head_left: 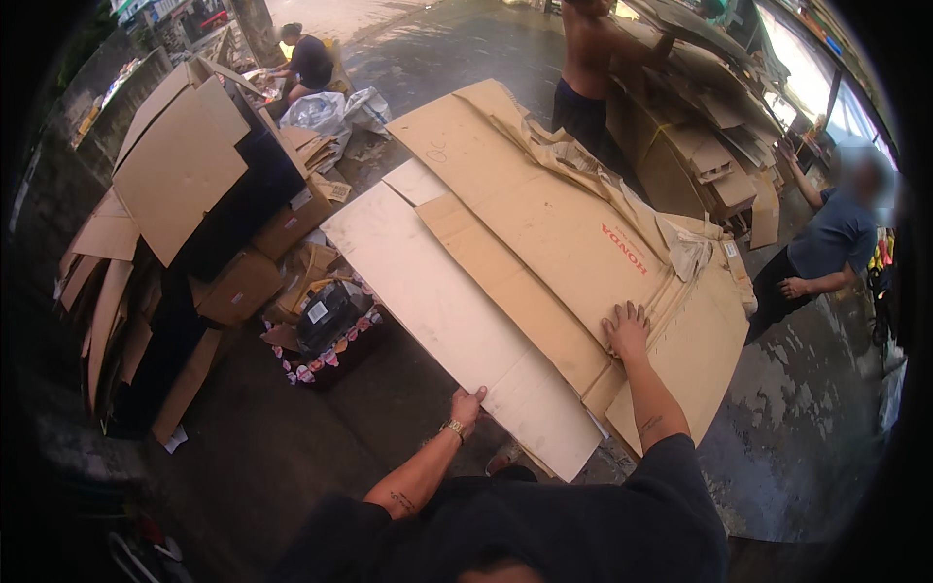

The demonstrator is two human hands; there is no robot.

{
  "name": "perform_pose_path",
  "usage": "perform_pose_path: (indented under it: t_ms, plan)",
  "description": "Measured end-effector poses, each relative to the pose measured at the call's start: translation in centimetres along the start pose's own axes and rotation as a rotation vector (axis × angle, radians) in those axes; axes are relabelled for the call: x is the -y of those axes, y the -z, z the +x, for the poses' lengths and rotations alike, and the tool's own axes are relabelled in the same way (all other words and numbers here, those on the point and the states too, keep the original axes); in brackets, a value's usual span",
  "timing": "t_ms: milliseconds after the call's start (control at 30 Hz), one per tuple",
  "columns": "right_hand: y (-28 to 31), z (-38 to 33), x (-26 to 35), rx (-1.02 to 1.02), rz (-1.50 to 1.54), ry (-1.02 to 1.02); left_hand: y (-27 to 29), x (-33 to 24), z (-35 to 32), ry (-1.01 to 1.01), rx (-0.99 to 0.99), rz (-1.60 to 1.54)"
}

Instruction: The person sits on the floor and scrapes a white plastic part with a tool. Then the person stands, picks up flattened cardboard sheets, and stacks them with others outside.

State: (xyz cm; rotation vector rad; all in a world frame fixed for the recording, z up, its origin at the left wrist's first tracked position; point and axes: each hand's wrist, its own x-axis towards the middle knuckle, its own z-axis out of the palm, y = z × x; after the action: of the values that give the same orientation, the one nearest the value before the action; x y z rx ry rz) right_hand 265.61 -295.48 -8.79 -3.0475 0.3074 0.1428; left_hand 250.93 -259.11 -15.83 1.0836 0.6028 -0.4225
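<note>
A broad stack of flattened cardboard sheets (559, 253) lies slanted in front of me, brown on top with red print and torn, crumpled flaps along its far right edge. From beneath the brown layers a paler cardboard sheet (457, 291) sticks out on the left. My left hand (467, 408) grips the near left edge of that pale sheet, thumb on top and the other fingers hidden below. Flat on the upper brown cardboard rests my right hand (629, 330), its fingers spread and nothing held. What supports the stack is hidden.
At the left stands a tall pile of folded cardboard (185, 155). Beside it is a floral-edged box (326, 364) with a black bundle (335, 316). Clear plastic bags (335, 117) lie beyond. One person stands behind the stack, another at right by more piled cardboard (695, 155); a third sits far left.
</note>
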Motion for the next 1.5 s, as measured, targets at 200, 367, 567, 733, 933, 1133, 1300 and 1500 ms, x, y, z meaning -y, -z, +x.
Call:
perform_pose_path:
  t_ms: [200, 367, 567, 733, 933, 1133, 1300, 1500]
  plan:
    - [4.6, -5.4, -1.7, 0.173, 0.197, 0.126, -11.4, -14.8, -3.2, -0.278, 0.059, 0.579]
    - [11.9, -11.8, -4.0, 0.128, 0.472, -0.027, -17.3, -15.0, -3.3, -0.362, -0.043, 0.65]
    - [14.0, -15.7, -4.2, 0.277, 0.183, -0.103, -14.5, -12.0, -2.8, -0.44, 0.072, 0.581]
    - [13.5, -17.3, -2.3, 0.301, 0.147, -0.107, -9.9, -8.6, -3.0, -0.561, 0.263, 0.618]
    - [12.4, -18.1, -0.6, 0.222, 0.221, -0.11, -1.7, -1.2, -2.6, -0.411, 0.465, 0.881]
    - [12.4, -21.2, -3.2, 0.163, 0.277, -0.304, 6.1, 1.8, 2.7, -0.043, 0.369, 0.526]
    - [7.9, -26.9, -10.1, -0.232, 0.631, -0.578, 9.3, -0.1, 3.8, 0.235, 0.255, 0.345]
    - [4.7, -29.3, -7.7, -0.453, 1.313, -1.043, 13.6, 0.8, 3.5, 0.238, 0.056, -0.033]
